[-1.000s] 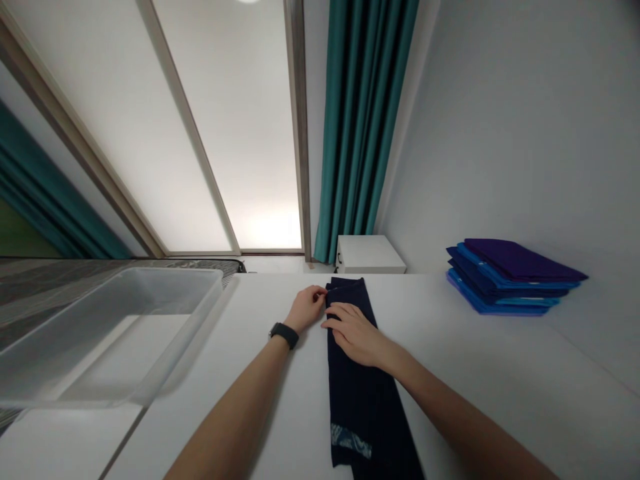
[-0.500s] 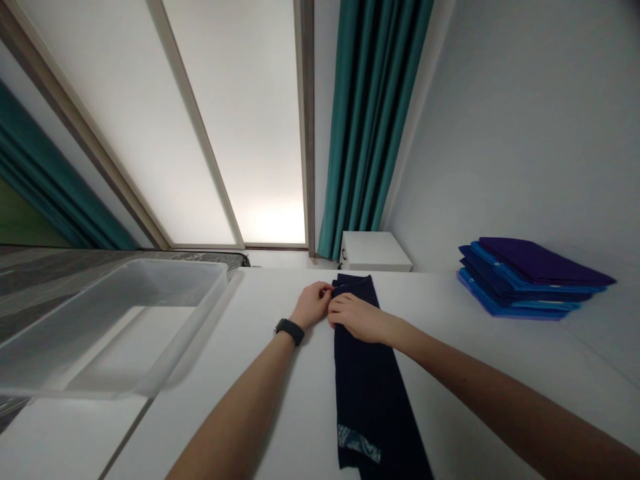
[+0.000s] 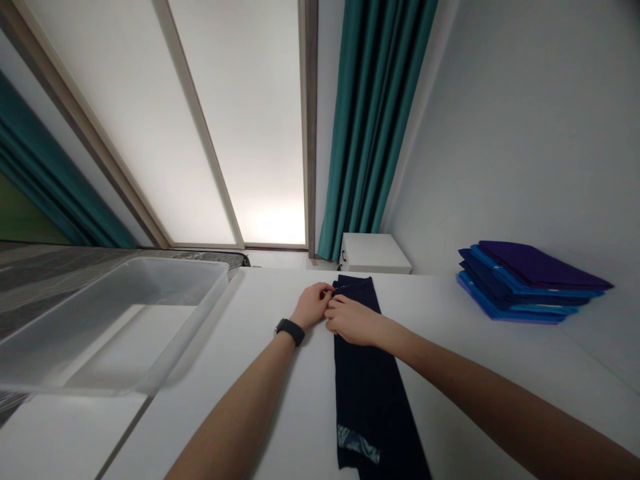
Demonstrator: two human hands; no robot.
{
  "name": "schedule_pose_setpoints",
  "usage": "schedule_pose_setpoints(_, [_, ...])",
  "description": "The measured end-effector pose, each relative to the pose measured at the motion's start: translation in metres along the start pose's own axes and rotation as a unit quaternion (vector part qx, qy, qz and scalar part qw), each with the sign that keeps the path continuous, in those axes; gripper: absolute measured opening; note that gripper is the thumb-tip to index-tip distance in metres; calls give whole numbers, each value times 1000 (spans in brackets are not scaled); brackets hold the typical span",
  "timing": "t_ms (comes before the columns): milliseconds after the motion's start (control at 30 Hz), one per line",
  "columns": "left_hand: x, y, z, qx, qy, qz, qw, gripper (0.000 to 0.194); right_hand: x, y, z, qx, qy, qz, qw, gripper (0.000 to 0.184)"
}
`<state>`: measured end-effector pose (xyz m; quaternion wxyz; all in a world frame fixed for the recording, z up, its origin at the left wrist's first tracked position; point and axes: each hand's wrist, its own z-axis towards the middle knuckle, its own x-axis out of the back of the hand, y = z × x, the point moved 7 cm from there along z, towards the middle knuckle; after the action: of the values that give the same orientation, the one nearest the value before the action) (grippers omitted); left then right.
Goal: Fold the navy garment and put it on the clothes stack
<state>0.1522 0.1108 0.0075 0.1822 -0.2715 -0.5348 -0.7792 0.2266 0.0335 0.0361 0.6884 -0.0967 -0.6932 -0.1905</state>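
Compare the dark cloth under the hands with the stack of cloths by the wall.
The dark cloth is a single navy strip lying long on the table; the stack is several folded pieces piled up. The cloth has a pale patterned patch near its close end; the stack shows plain blues and purple. The left hand and right hand pinch the cloth's far end; the stack lies untouched. Both rest on the table.

White table (image 3: 480,373) carries all. Long folded navy cloth (image 3: 367,387) lies flat along middle, pale patterned band near close end. Stack of folded blue and purple cloths (image 3: 525,280) at far right. Clear plastic bin (image 3: 150,373) at left edge.
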Motion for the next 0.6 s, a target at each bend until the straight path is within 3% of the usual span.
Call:
schedule_pose_setpoints(400, [-3, 11, -2, -50, -17, 54, 997, 25, 14, -19, -31, -69, 45, 122, 989, 12])
schedule_pose_setpoints(600, [-6, 12, -3, -50, -15, 95, 994, 27, 19, -42, -55, -125, 68, 204, 969, 25])
